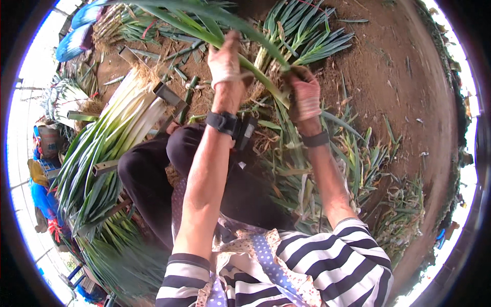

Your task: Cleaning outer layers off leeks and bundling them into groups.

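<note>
My left hand (225, 64), in a pale work glove, is closed around a leek (263, 81) that slants from the upper left down toward my right hand. My right hand (305, 94), also gloved and a little blurred, is closed on a long green leek leaf (250, 31) that arcs over from the upper left. The leek's lower end is beside the right hand's fingers, and I cannot tell whether they touch it. Beyond my hands, a bunch of leeks (302, 38) lies on the soil. Stripped leaves (358, 158) are strewn below and right of my right hand.
At left, a large pile of leeks (110, 123) rests on a metal frame (170, 97), roots toward the far side. More leeks (120, 256) lie at the lower left. Tied bundles (123, 25) and blue sacking (74, 41) are far left. Brown soil (388, 66) stretches right.
</note>
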{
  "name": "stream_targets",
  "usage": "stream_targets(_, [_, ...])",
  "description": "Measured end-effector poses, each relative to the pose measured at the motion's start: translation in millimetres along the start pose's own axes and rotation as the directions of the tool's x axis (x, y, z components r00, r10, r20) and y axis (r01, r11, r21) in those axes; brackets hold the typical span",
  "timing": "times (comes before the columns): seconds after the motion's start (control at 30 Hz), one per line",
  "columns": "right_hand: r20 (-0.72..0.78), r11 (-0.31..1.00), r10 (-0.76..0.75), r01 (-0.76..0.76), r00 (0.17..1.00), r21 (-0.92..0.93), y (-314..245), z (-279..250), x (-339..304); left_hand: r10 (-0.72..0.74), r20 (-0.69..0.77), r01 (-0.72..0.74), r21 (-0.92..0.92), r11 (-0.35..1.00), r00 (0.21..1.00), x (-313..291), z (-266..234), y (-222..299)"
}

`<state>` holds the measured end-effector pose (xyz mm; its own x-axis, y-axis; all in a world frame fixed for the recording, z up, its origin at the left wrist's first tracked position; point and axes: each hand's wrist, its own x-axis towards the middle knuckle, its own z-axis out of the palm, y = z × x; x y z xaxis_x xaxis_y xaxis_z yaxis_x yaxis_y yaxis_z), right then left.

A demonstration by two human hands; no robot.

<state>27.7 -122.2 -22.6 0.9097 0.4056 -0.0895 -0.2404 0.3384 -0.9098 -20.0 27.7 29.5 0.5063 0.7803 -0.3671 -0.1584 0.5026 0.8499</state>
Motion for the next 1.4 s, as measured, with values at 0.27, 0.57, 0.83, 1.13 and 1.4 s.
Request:
stream_targets(0.27, [-0.055, 0.968, 0.246, -0.242, 0.968, 0.066, -8, -77, -76, 0.193, -0.066, -0.204, -0.32, 0.925, 0.979, 19, -19, 5])
stream_targets(0.57, [-0.336, 0.829, 0.216, -0.354, 0.917, -0.432, 20, -182, -154, 0.104, 0.084, -0.065, -0.378, 0.923, 0.991, 9, -13, 13])
stream_targets(0.83, [-0.609, -0.13, 0.125, -0.595, 0.783, -0.793, 49, -285, -216, 0.118, 0.126, -0.061, -0.386, 0.921, 0.985, 10, -16, 14])
stream_targets(1.13, [-0.222, -0.266, 0.201, -0.165, 0.954, -0.95, 8, -240, -180, 0.157, 0.315, 0.029, -0.514, 0.857, 0.936, 14, -21, 25])
stream_targets(1.4, [0.389, 0.663, 0.003, 0.29, 0.921, -0.691, 25, -98, -95, 0.222, 0.443, 0.099, -0.595, 0.798, 0.869, 29, -34, 18])
